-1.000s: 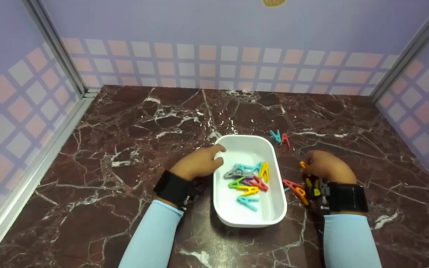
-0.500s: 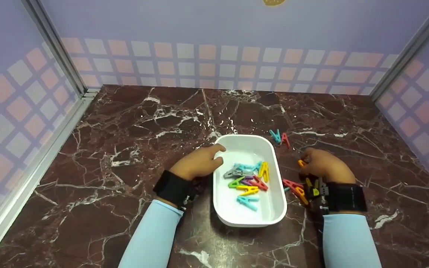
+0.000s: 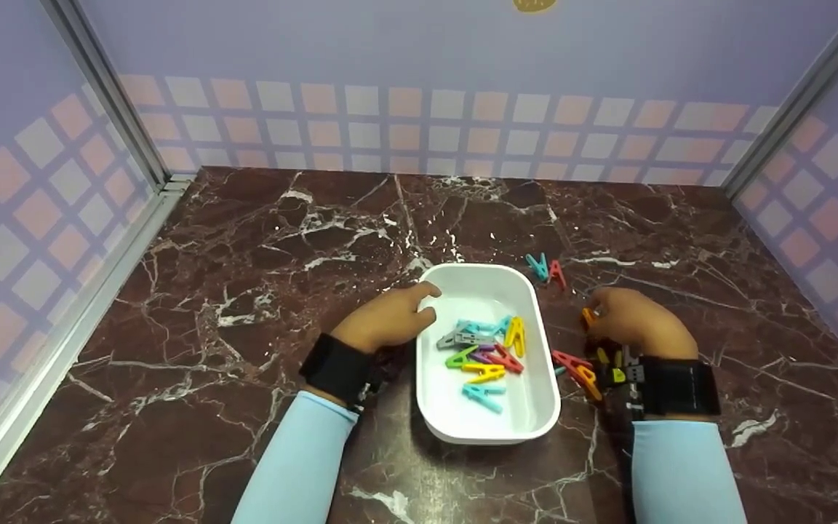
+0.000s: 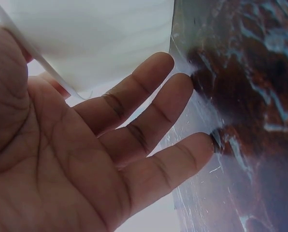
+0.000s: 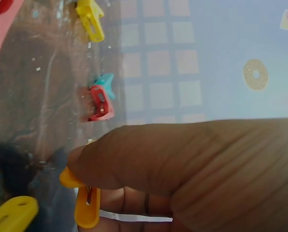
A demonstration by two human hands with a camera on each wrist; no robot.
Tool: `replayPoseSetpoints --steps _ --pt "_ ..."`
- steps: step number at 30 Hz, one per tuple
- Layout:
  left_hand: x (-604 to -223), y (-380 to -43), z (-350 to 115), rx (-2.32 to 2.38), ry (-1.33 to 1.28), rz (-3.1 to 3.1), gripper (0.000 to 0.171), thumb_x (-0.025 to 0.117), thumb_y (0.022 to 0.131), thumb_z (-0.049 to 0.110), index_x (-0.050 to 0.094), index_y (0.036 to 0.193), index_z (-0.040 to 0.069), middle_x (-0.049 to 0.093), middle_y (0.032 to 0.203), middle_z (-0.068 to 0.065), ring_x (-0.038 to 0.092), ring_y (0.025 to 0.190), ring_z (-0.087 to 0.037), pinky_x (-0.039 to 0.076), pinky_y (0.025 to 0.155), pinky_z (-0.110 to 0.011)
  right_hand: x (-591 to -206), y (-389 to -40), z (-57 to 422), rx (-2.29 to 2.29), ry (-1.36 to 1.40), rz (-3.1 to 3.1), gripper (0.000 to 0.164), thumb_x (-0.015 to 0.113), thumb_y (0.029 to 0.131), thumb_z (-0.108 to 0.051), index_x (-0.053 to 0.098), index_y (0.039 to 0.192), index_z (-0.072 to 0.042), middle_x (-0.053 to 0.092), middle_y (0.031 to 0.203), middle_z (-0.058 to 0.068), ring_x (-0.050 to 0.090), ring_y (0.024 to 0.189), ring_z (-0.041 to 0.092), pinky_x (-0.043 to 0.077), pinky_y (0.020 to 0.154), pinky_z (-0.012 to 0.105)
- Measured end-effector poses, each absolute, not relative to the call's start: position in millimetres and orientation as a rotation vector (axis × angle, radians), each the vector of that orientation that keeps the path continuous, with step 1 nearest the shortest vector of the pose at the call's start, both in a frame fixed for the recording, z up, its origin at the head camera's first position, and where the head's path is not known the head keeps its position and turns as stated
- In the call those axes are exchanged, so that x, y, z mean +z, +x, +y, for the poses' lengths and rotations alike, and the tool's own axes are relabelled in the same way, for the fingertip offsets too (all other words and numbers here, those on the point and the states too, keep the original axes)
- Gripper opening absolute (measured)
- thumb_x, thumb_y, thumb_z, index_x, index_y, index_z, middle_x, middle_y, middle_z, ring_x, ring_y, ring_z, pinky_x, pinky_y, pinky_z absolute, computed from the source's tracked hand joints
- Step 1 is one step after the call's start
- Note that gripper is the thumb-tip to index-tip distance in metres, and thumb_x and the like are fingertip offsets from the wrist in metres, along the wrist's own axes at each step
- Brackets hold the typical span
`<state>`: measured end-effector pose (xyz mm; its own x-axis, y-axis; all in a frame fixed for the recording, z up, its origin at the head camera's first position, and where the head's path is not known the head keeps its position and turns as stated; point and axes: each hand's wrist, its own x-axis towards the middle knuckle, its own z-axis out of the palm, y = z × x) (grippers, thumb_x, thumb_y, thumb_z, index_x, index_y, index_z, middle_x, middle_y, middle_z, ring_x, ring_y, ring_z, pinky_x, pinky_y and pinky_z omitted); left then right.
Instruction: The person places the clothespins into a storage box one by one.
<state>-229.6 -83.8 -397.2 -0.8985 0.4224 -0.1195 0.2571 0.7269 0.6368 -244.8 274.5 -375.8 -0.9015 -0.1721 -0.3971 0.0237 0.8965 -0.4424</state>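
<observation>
A white plastic tub (image 3: 488,429) holds several clothespins, among them a grey one (image 3: 466,339), a green one (image 3: 462,356) and a lower blue one (image 3: 484,397). At its left side my left hand (image 3: 390,318) holds the rim, thumb and index finger hooked over it. In the left wrist view the other fingers (image 4: 165,162) stay outside the wall, spread, tips at the tabletop. Right of the tub, my right hand (image 3: 641,320) pinches an orange clothespin (image 5: 87,208) between thumb and fingers, close to the tabletop. Most of that clothespin is covered in the head view.
Red and orange clothespins (image 3: 579,373) lie against the tub's right side, and a yellow one (image 3: 615,373) sits near the right wrist. A blue clothespin (image 3: 537,267) and a red one (image 3: 556,274) lie farther back. Tiled-pattern walls (image 3: 419,124) enclose the marble tabletop (image 3: 244,240).
My right hand has shifted very slightly left with the orange clothespin in its pinch. The left hand and the tub stay where they were.
</observation>
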Motion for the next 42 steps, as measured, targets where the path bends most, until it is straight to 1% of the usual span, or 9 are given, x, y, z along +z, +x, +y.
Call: replayPoseSetpoints --steps 4,9,15,22,25,29,33,36,42 --pt "-396 -230 -84 0.915 0.548 2.671 0.047 0.046 0.1 0.025 0.047 0.146 0.012 0.062 0.128 -0.013 0.056 0.099 -0.025 0.044 0.092 -0.04 -369 -241 270 -0.631 -0.181 2.667 0.039 0.067 0.083 -0.011 0.058 0.119 0.0 0.063 0.101 0.015 0.059 0.072 0.025 0.051 0.059 0.037" --pt "-396 -230 -84 0.912 0.543 2.667 0.047 0.046 0.101 0.024 0.046 0.146 0.012 0.06 0.131 -0.013 0.056 0.101 -0.026 0.043 0.093 -0.041 -363 -238 261 -0.659 -0.248 2.68 0.032 0.063 0.084 -0.007 0.058 0.115 0.0 0.062 0.093 0.013 0.057 0.068 0.025 0.048 0.056 0.035" --pt "-396 -229 -84 0.918 0.553 2.676 0.048 0.046 0.1 0.025 0.047 0.146 0.012 0.061 0.131 -0.013 0.057 0.104 -0.025 0.044 0.097 -0.041 -357 -234 251 -0.624 -0.343 2.745 0.039 0.061 0.088 -0.008 0.059 0.126 -0.001 0.063 0.104 0.016 0.056 0.073 0.025 0.048 0.061 0.036" --pt "-396 -230 -84 0.917 0.544 2.666 0.048 0.046 0.101 0.025 0.046 0.147 0.012 0.061 0.129 -0.013 0.056 0.099 -0.026 0.044 0.093 -0.042 -346 -229 241 -0.644 -0.363 2.744 0.029 0.06 0.088 -0.004 0.058 0.117 0.0 0.062 0.092 0.014 0.059 0.064 0.023 0.05 0.053 0.035" --pt "-396 -230 -84 0.906 0.547 2.673 0.048 0.046 0.101 0.025 0.046 0.147 0.013 0.06 0.131 -0.013 0.056 0.101 -0.026 0.044 0.095 -0.042 -341 -226 236 -0.657 -0.368 2.739 0.032 0.061 0.087 -0.004 0.057 0.118 0.0 0.063 0.095 0.016 0.062 0.063 0.024 0.052 0.052 0.035" --pt "-397 -230 -84 0.908 0.553 2.674 0.048 0.046 0.101 0.025 0.046 0.147 0.012 0.059 0.133 -0.013 0.057 0.105 -0.026 0.044 0.097 -0.042 -337 -222 227 -0.613 -0.465 2.806 0.032 0.063 0.086 -0.005 0.059 0.118 0.001 0.064 0.099 0.016 0.06 0.071 0.025 0.051 0.06 0.037" --pt "-397 -230 -84 0.918 0.55 2.663 0.048 0.045 0.101 0.025 0.046 0.147 0.012 0.059 0.134 -0.013 0.057 0.104 -0.025 0.043 0.095 -0.041 -338 -219 217 -0.557 -0.618 2.894 0.029 0.067 0.086 -0.006 0.063 0.114 0.0 0.065 0.101 0.015 0.059 0.086 0.028 0.049 0.075 0.045" --pt "-398 -230 -84 0.918 0.545 2.663 0.047 0.045 0.101 0.025 0.046 0.147 0.013 0.06 0.133 -0.012 0.056 0.101 -0.025 0.043 0.093 -0.041 -339 -216 210 -0.531 -0.684 2.921 0.029 0.07 0.087 -0.009 0.064 0.114 0.0 0.065 0.104 0.016 0.06 0.092 0.032 0.049 0.082 0.051" --pt "-397 -230 -84 0.916 0.547 2.672 0.047 0.046 0.101 0.024 0.046 0.146 0.012 0.059 0.134 -0.013 0.057 0.106 -0.025 0.043 0.097 -0.041 -340 -214 196 -0.459 -0.682 2.939 0.029 0.068 0.087 -0.007 0.064 0.115 -0.002 0.065 0.105 0.015 0.06 0.091 0.03 0.049 0.082 0.049"
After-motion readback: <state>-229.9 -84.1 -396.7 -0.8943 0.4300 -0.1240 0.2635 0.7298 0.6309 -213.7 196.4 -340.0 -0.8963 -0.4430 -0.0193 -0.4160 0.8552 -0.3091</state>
